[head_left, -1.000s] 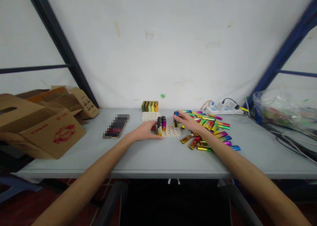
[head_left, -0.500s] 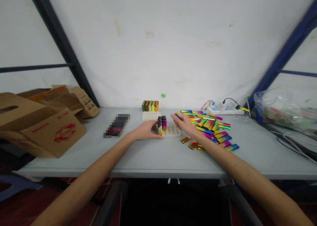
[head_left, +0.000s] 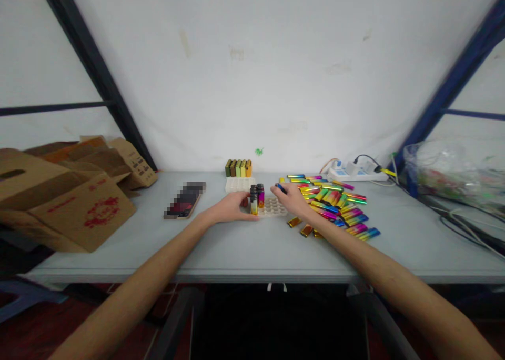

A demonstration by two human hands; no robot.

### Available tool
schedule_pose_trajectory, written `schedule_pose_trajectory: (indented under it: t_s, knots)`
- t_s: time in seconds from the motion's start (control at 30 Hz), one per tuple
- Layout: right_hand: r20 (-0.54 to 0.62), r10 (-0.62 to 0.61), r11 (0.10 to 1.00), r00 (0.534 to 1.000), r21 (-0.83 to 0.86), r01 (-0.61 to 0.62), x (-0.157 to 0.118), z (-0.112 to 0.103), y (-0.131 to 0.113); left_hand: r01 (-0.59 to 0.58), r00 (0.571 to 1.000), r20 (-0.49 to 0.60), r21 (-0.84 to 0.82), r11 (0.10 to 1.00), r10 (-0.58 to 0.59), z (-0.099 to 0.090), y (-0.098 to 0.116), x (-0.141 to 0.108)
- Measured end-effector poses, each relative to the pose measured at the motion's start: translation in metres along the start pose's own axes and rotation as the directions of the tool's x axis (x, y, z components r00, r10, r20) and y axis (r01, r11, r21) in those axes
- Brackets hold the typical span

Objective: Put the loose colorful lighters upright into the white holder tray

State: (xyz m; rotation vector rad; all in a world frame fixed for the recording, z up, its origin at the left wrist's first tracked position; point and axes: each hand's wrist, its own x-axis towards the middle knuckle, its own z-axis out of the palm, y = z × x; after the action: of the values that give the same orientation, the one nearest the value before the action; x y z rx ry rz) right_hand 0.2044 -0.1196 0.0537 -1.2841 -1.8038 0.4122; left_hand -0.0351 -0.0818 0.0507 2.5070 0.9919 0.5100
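A white tray with round holes (head_left: pixel 275 206) lies on the table, several lighters (head_left: pixel 254 201) with dark tops standing upright in its left end. My left hand (head_left: pixel 232 207) curves around that end, its thumb along the front and its fingers behind the lighters, holding the tray. Over the tray's right side, my right hand (head_left: pixel 292 198) is closed on a lighter (head_left: pixel 281 188); a dark blue part of it shows past the fingers. Beside and behind that hand, shiny multicoloured lighters (head_left: pixel 331 198) lie in a loose pile, partly covered by my forearm.
Behind the tray are a second white tray (head_left: pixel 240 185) and a block of green to orange lighters (head_left: pixel 238 168). A phone (head_left: pixel 185 203) lies left, near open cardboard boxes (head_left: pixel 90 205). A power strip (head_left: pixel 351 172), cables and a plastic bag (head_left: pixel 453 165) occupy the right.
My right hand has shifted slightly, its lighter now tilted more over the tray's right part. My left hand stays at the tray's left end.
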Motion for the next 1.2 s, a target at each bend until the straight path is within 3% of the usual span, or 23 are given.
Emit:
schedule_pose_trajectory:
  t_s: [0.2,0.4,0.67,0.93,1.07,1.2]
  knots:
    - [0.040,-0.069,0.997,0.997,0.040,0.067,-0.002,-0.003,0.003,0.000,1.000,-0.005,-0.001,1.000,0.000,-0.001,0.000,-0.001]
    - [0.060,-0.297,0.940,0.953,-0.160,0.303,-0.002,-0.013,-0.005,-0.013,1.000,-0.001,0.038,0.999,0.013,0.000,-0.002,0.000]
    - [0.175,-0.228,0.945,0.958,-0.197,0.261,-0.005,-0.011,-0.006,-0.023,1.000,0.000,0.006,1.000,0.023,0.000,-0.002,0.000]
    - [0.334,-0.323,0.857,0.885,-0.293,0.424,-0.002,-0.006,-0.003,-0.019,1.000,0.019,0.036,0.999,0.018,0.000,-0.002,0.001]
    - [0.370,-0.293,0.836,0.881,-0.347,0.424,-0.003,-0.002,-0.005,-0.009,1.000,0.007,0.051,0.999,0.008,-0.001,0.000,0.000]
    - [0.436,-0.308,0.817,0.846,-0.335,0.470,-0.004,-0.003,-0.004,-0.011,1.000,-0.001,0.034,0.999,0.012,-0.001,-0.001,-0.001]
